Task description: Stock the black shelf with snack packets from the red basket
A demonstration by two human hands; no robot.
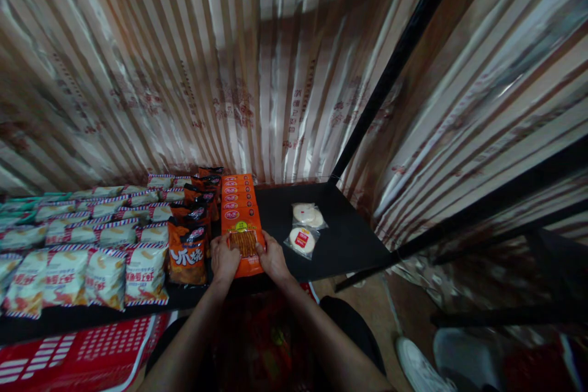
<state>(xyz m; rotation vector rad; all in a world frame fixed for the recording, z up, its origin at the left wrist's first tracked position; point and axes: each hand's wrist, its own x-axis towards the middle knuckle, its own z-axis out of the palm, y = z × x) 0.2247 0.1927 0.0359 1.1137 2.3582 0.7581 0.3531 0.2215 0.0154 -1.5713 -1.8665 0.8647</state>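
An orange snack packet (247,264) with a clear window lies at the front of a column of overlapping orange packets (236,196) on the black shelf. My left hand (225,258) grips its left edge, thumb on the front. On the right edge, my right hand (274,259) holds the same packet with its thumb on top. Just left of my left hand stands a dark-and-orange bag (187,254), with similar bags behind it. Two round white items in clear wrappers (307,215) (302,241) lie to the right of my right hand.
Rows of white snack bags (146,272) fill the left of the black shelf (340,220). A red basket (105,349) sits below at left. A black pole (395,79) rises at the shelf's back right corner, before striped sheeting (275,73).
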